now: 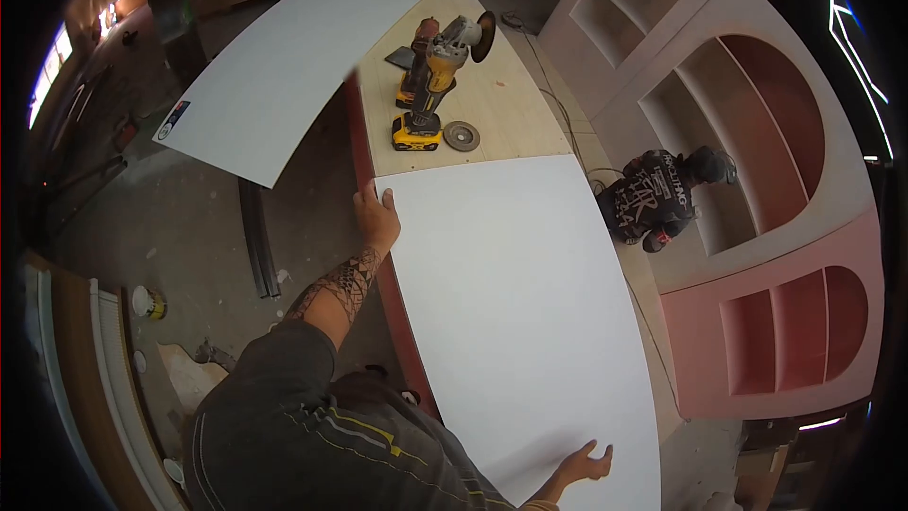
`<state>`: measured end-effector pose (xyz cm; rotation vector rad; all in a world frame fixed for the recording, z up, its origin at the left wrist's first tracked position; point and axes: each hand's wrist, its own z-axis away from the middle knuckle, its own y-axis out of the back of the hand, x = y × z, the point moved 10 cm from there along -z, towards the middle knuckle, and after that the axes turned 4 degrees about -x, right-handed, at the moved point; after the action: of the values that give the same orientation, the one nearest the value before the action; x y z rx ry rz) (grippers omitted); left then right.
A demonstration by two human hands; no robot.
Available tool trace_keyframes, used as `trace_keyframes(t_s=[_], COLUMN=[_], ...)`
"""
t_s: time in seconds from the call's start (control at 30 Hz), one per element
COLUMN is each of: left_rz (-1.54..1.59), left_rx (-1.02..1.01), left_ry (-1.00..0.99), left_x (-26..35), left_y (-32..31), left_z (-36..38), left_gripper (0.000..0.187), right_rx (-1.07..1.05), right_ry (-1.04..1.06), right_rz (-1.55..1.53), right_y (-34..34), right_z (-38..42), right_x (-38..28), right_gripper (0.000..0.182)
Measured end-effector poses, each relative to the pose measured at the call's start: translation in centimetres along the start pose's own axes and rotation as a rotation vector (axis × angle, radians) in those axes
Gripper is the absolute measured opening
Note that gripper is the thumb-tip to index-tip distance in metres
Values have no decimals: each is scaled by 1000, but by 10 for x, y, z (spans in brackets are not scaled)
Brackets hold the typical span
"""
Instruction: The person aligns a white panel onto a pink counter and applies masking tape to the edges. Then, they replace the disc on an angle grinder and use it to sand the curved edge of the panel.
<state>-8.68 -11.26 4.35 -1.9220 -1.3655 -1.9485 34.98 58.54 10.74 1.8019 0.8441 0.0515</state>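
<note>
A large white sheet (pixel 515 293) lies flat over the front part of a wooden workbench. My left hand (pixel 377 218) is at its far left corner, closed on the edge with the thumb on top. Over the near right part of the sheet is my right hand (pixel 582 466), fingers apart and holding nothing; a soft shadow falls beside it. Past the sheet's far edge stand a yellow and black angle grinder (pixel 441 66) with a disc and a yellow battery. A loose grinding disc (pixel 462 136) lies next to it on the bare wood.
Another white sheet (pixel 303 47) juts off the bench's far left side. A co-worker (pixel 657 194) is low beside pink and white arched shelves (pixel 728 132) on the right. A cable (pixel 558 104) runs along the bench's right side. Dark strips (pixel 257 237) lie on the floor.
</note>
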Motion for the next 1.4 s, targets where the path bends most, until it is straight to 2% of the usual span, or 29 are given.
trace_keyframes(t_s=[0.07, 0.17, 0.2, 0.27, 0.3, 0.47, 0.53, 0.6, 0.7, 0.8, 0.83, 0.87, 0.97, 1.03, 1.23, 1.4], left_rz=[-19, -27, -21, 10, 24, 134, 227, 251, 248, 255, 285, 286, 424, 188, 369, 267], left_rx=[2, -9, -12, -19, -17, -65, -44, -119, -212, -287, -334, -347, -467, -506, -493, -494], left_ry=[-24, -23, 6, -8, -4, -28, -60, -22, -4, -3, 10, 20, 134, 14, 90, 21], left_x=[6, 8, 6, 0, -6, -14, -16, -14, -16, -23, -26, -28, -34, -29, -28, -28], left_y=[1, 4, 3, 0, -3, -7, -8, -6, -11, -16, -18, -15, -18, -15, -19, -19], left_z=[1, 1, 1, -2, 0, -2, -1, -1, -1, 1, 2, 2, 2, 0, 1, 2], left_gripper=[49, 48, 47, 47, 47, 47, 49, 50, 53, 56, 57, 57, 57, 56, 56, 54], right_rx=[-116, -287, -350, -452, -488, -529, -518, -521, -552, -507, -539, -545, -546, -595, -630, -721], right_ry=[143, 372, 387, 618, 652, 857, 882, 903, 870, 827, 790, 785, 522, 535, 539, 562], right_rz=[-277, -410, -438, -464, -484, -437, -414, -380, -190, -98, -29, -14, 52, 24, -90, -65], right_y=[-36, -83, -98, -116, -122, -174, -210, -253, -319, -355, -372, -377, -392, -405, -407, -429], right_z=[-28, -50, -54, -57, -57, -69, -83, -93, -111, -128, -138, -140, -163, -176, -190, -206], right_x=[-68, -184, -220, -305, -342, -507, -563, -604, -649, -677, -680, -685, -672, -664, -662, -654], right_gripper=[49, 44, 40, 37, 37, 47, 51, 55, 71, 79, 88, 88, 87, 88, 95, 96])
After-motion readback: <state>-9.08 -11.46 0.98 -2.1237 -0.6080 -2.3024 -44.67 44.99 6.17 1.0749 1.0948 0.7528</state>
